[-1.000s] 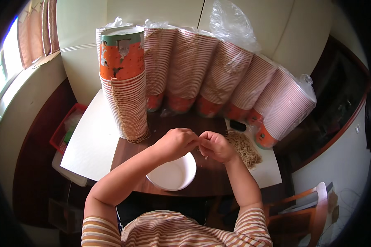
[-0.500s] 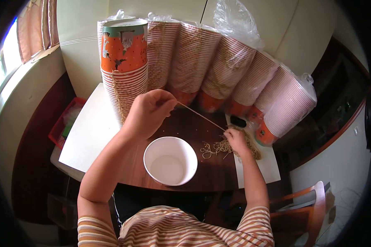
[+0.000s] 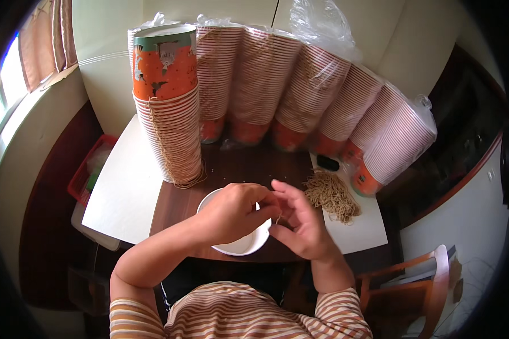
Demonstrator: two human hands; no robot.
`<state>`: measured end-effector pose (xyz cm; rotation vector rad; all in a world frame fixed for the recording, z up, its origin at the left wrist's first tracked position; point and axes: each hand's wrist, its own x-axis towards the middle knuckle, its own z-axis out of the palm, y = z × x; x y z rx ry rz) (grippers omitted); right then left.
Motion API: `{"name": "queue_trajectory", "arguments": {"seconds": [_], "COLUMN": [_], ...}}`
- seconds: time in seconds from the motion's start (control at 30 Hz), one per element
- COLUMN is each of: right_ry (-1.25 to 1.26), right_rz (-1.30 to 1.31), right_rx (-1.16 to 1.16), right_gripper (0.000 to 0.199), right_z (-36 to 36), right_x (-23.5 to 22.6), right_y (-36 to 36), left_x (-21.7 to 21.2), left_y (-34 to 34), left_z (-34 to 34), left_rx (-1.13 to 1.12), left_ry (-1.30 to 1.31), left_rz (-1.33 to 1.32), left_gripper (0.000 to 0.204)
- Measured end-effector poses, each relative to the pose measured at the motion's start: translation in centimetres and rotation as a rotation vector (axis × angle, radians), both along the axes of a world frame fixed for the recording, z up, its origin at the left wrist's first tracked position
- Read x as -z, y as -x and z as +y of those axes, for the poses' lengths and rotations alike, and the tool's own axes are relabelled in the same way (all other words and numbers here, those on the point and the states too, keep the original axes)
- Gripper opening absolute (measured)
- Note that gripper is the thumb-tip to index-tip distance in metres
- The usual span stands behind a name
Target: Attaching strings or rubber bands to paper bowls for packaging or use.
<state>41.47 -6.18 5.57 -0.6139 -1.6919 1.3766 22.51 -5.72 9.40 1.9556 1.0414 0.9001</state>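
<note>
My left hand and my right hand meet over a white paper cup that stands on the dark wooden table. Both pinch a thin tan string, of which only a short bit shows between the fingers. A loose pile of the same tan strings lies just right of my right hand on a white sheet. The left hand hides most of the cup's opening.
A tall upright stack of orange-patterned cups with strings hanging down stands at the left. Several leaning cup stacks in plastic wrap line the back. A small black object, a red basket and a wooden chair are nearby.
My left hand, raised and stretching a string out to the left half a second ago, has come back down to meet the right hand over the cup.
</note>
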Motion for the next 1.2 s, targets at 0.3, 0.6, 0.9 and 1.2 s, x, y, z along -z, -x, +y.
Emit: {"name": "queue_trajectory", "arguments": {"seconds": [0.3,0.6,0.9,1.2], "right_ry": [-0.658,-0.774,-0.735,-0.876], "right_rz": [-0.261,-0.341,-0.325,-0.39], "right_rx": [0.35,0.367,0.292,0.209], "right_gripper": [0.019,0.02,0.022,0.02], "right_z": [-0.7,-1.3,-2.5,-5.1], "right_x": [2.3,3.6,3.1,3.6], "right_y": [1.6,1.8,2.9,1.9], "left_x": [3.9,5.5,5.3,8.0], "left_y": [2.5,4.2,3.9,3.0], "left_z": [-1.4,-2.1,-4.5,-8.8], "left_rx": [0.06,0.072,0.0,-0.015], "left_ry": [0.479,0.755,0.491,-0.126], "left_rz": [-0.157,-0.399,-0.244,-0.23], "left_gripper": [0.028,0.026,0.02,0.012]}}
